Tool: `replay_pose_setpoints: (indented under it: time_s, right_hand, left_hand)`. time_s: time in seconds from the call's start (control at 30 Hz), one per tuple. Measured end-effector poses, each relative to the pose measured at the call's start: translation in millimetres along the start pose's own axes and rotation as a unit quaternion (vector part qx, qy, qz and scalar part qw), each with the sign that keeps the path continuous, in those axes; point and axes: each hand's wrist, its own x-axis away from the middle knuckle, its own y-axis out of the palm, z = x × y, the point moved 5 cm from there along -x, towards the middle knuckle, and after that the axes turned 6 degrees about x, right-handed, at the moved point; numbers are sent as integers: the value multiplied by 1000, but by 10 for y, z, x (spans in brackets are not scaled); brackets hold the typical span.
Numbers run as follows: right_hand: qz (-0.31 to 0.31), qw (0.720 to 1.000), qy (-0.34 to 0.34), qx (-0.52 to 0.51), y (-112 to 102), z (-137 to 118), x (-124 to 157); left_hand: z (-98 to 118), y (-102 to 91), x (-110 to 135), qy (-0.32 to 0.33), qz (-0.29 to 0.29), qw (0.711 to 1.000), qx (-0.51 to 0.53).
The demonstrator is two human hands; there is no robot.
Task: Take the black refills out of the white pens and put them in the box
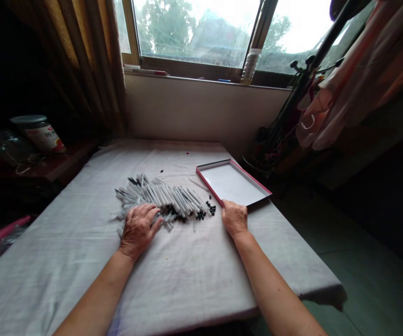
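Note:
A heap of several pale plastic pen tubes [166, 196] lies in the middle of a table covered with a white cloth [187, 270]. Small black caps [208, 208] are scattered at the heap's right end. My left hand [139, 229] rests palm down on the near left part of the heap, fingers spread over the tubes. My right hand [234, 217] lies on the cloth at the near corner of a shallow white tray with a red rim [253, 183]. Its fingers are curled under, and I cannot see anything in them.
A window and sill with a plastic bottle [249, 66] run along the back wall. A jar [40, 133] stands on a dark side table at left. Clothes and a stand [302, 93] hang at right. The table's right edge drops to the floor.

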Motion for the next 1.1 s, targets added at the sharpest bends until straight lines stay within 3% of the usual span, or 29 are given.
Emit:
replay_pose_setpoints:
  time_s: [0.13,0.33,0.47,0.6,0.7,0.83,1.1]
  right_hand:
    - [9,1000,-24,-17,-58,-43,193]
    - [11,999,-48,-24,-123,-94,378]
    - [71,995,-45,-47,-219,-141,457]
    - [117,972,-166,-115,-272,-431,502]
    - [75,962,-230,-125,-197,-710,461]
    - [28,970,-216,-105,-79,-942,317]
    - [26,972,-201,-121,11,-1192,36]
  left_hand:
    - [-2,19,106,-17,-26,999,-19]
    - [-144,-61,304,-107,-92,989,-47]
    - [-296,-114,397,-190,-135,971,-44]
    - [-407,-70,415,-251,-178,951,-18]
    - [-408,-7,330,-254,-190,948,3]
    - [-355,67,139,-249,-187,950,33]
    - [-236,208,-42,-216,-184,958,38]
